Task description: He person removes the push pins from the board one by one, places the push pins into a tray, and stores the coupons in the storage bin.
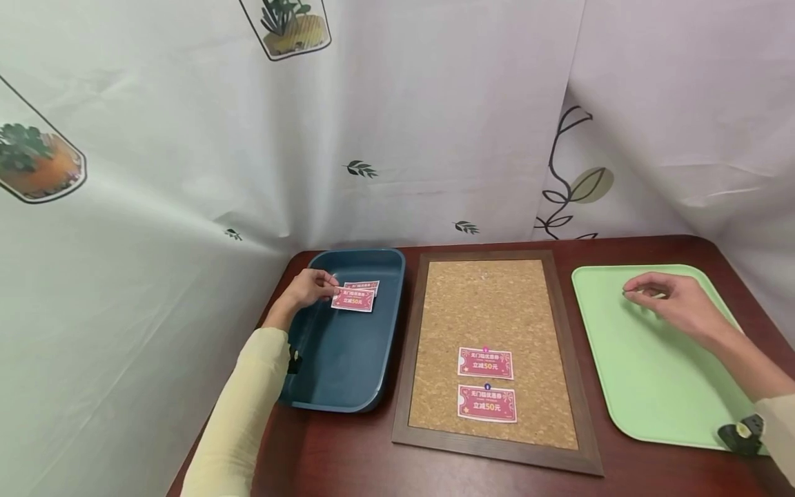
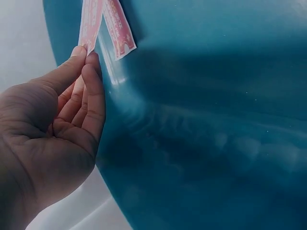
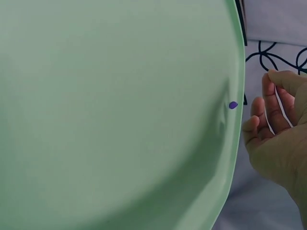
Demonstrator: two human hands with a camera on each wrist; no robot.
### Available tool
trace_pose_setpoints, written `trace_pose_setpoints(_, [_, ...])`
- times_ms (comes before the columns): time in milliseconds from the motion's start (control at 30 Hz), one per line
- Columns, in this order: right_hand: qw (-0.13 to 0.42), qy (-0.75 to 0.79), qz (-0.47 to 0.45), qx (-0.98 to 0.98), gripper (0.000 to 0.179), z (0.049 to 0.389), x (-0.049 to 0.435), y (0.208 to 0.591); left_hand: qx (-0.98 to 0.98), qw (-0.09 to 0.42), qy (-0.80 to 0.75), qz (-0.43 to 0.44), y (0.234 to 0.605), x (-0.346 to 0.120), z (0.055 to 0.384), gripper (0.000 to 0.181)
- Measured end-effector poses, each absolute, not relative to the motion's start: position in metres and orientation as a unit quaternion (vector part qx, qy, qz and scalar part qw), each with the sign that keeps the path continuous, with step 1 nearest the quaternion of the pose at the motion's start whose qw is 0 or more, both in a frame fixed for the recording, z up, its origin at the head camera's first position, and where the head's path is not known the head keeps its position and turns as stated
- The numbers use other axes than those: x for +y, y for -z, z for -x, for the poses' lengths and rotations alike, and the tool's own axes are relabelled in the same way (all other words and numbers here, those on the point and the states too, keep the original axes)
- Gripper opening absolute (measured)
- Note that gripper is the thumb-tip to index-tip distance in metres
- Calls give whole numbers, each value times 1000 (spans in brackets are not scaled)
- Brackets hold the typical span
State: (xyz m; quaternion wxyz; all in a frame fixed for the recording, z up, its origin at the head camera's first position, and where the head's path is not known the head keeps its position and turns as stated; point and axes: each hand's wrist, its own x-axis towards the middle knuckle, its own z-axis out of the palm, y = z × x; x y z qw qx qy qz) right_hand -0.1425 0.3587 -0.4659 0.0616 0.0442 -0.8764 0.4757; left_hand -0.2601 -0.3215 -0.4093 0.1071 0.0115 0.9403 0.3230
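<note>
Far left, left hand (image 1: 312, 287): thumb and fingertips pinch one end of a pink rectangular paper coupon (image 1: 352, 301) with white edging.
Blue rectangular bin (image 1: 348, 359): one, below that hand; a second pink coupon (image 1: 366, 284) shows partly behind the first.
Held coupon, step: apparently being picked out of the bin.
Held coupon, next move: probably calls for a steady pinch on this one alone, parting it from its neighbour.
Brown-framed cork board (image 1: 484, 304): one, mid-surface; two pink coupons, the upper (image 1: 486, 366) with a magenta pin (image 1: 486, 350), the lower (image 1: 487, 406) with a blue pin (image 1: 487, 386).
Pale-green rectangular tray (image 1: 652, 386): one; a single small purple piece (image 3: 233, 104), likely another pin, sits near its rim.
Far right, right hand (image 1: 680, 304): over the tray, thumb and forefinger tips close together; I cannot tell whether anything is between them.
Coupons: four, two at the bin, two on the board.
</note>
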Motion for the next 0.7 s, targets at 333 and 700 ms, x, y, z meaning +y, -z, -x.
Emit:
trace_pose_setpoints(333, [62, -462, -42, -884, 12, 141, 361, 470, 939, 119, -321, 11, 416, -323, 263, 20])
trace_pose_setpoints(700, [57, -441, -38, -895, 15, 143, 366, 476, 942, 122, -311, 12, 425, -321, 265, 20])
